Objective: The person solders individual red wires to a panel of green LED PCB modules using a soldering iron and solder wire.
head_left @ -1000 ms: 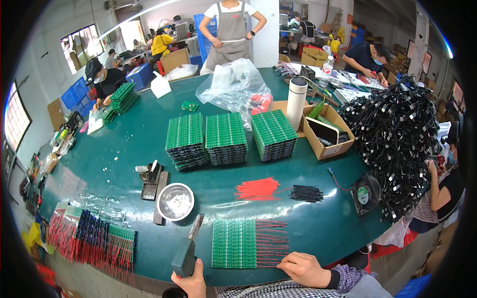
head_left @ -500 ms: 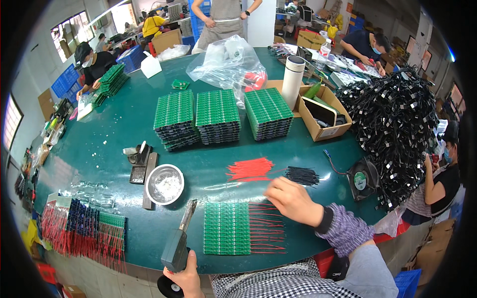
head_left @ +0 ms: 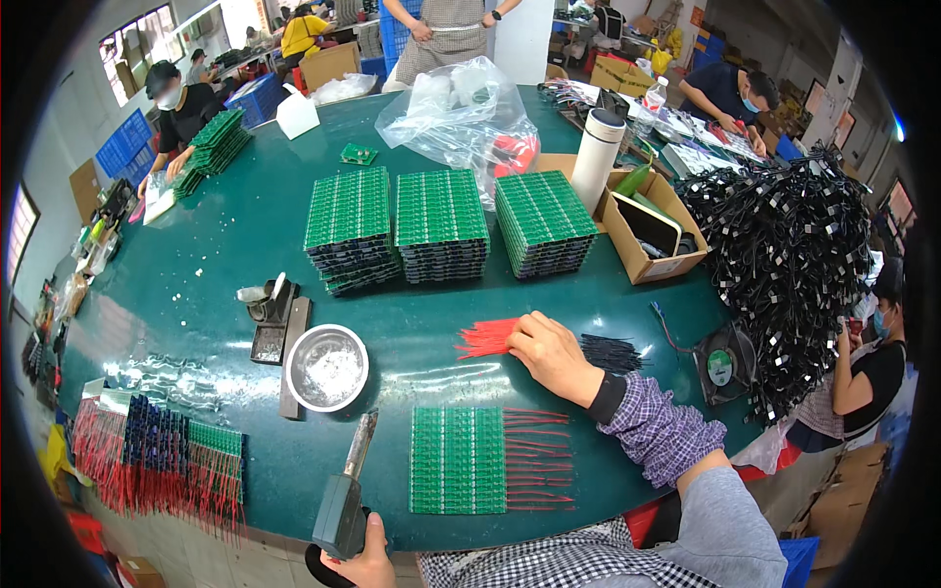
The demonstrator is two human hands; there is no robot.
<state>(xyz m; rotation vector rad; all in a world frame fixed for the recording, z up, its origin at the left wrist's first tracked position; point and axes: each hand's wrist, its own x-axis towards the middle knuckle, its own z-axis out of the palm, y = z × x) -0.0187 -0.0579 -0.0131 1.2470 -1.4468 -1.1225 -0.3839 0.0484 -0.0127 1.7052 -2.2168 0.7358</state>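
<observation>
A soldering iron (head_left: 345, 495) is held in the left hand (head_left: 368, 559) at the worktop (head_left: 235, 245) edge. The right hand (head_left: 549, 355), its grip loosely curled, is laid on the red wires (head_left: 487, 339), beyond the green circuit board (head_left: 457, 460).

We saw the scene evenly and brightly lit from overhead, with soft glare streaking the green table (head_left: 235, 245) left of the metal bowl (head_left: 326, 367). Windows beyond the table's far left edge were blown out white. Shadows under the stacked boards stayed faint. The fisheye bent the table's rim, and a black vignette closed every corner. Focus held sharp near the bowl.
</observation>
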